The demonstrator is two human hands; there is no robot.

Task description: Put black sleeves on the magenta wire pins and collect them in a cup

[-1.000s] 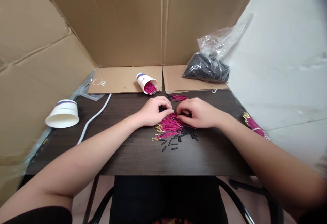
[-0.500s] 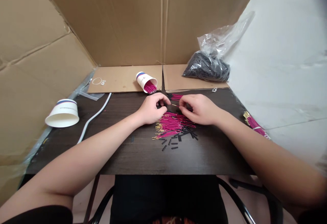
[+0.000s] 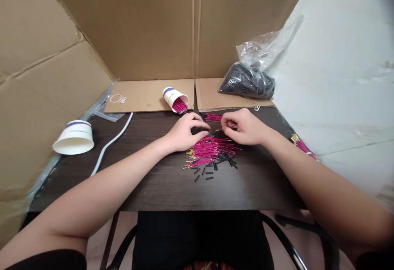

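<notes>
Table (image 3: 154, 188) dark, pile of pink wires (image 3: 207, 151) in middle. Left hand (image 3: 184, 132) pinched on black sleeve, right hand (image 3: 243, 127) pinched on one pink wire (image 3: 219, 130) — tips almost meet. Shaky aim — sleeve could slip, drop among loose black sleeves (image 3: 212, 168).

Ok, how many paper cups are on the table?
2: one white paper cup upside down at the left edge, one tipped white paper cup holding magenta wires on the cardboard behind.

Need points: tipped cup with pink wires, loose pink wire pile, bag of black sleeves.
tipped cup (image 3: 172, 97), head view, on its white side wall.
pink wire pile (image 3: 207, 150), head view, mid-pile on the pink insulation.
bag of black sleeves (image 3: 248, 82), head view, on the dark contents.
</notes>
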